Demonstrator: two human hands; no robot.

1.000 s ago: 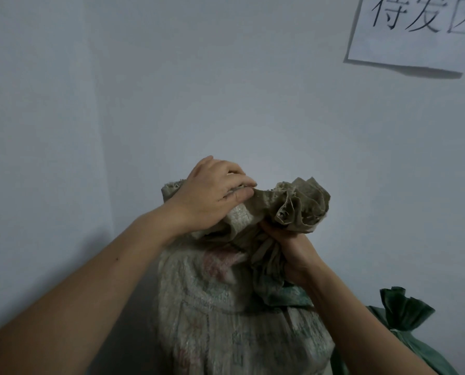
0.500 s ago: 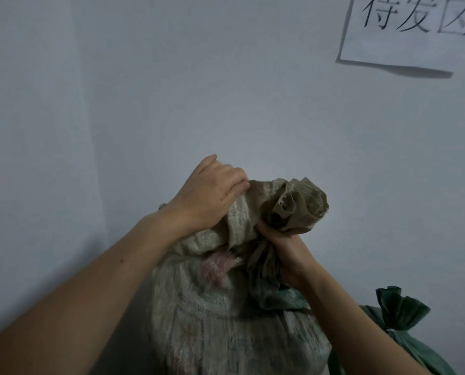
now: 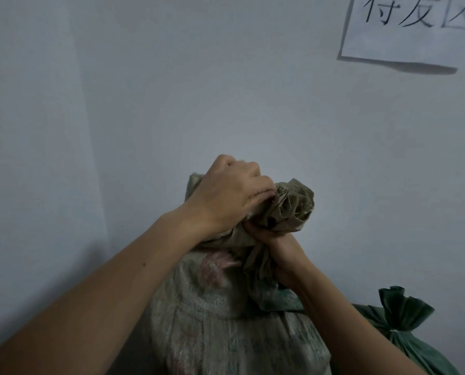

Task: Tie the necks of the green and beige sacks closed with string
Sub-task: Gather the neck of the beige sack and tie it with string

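A full beige woven sack [image 3: 226, 320] with faded print stands upright in front of me against the wall. My left hand [image 3: 234, 196] is closed over the left side of its gathered mouth [image 3: 293, 207], pressing the cloth toward the bunch. My right hand [image 3: 277, 247] grips the neck from below, just under the ruffled top. A green sack [image 3: 404, 334] lies at the lower right, its neck bound with a thin pale string [image 3: 395, 331]. I see no string on the beige sack or in either hand.
A pale wall [image 3: 226, 90] fills the view, with a corner [image 3: 90, 158] at the left. A white paper sign [image 3: 412, 25] with handwritten characters hangs at the upper right. The green sack sits close beside the beige one.
My left hand has pushed the loose left flap of the beige sack's mouth rightward into the bunch and closed into a fist over it. The right hand keeps its grip on the neck.
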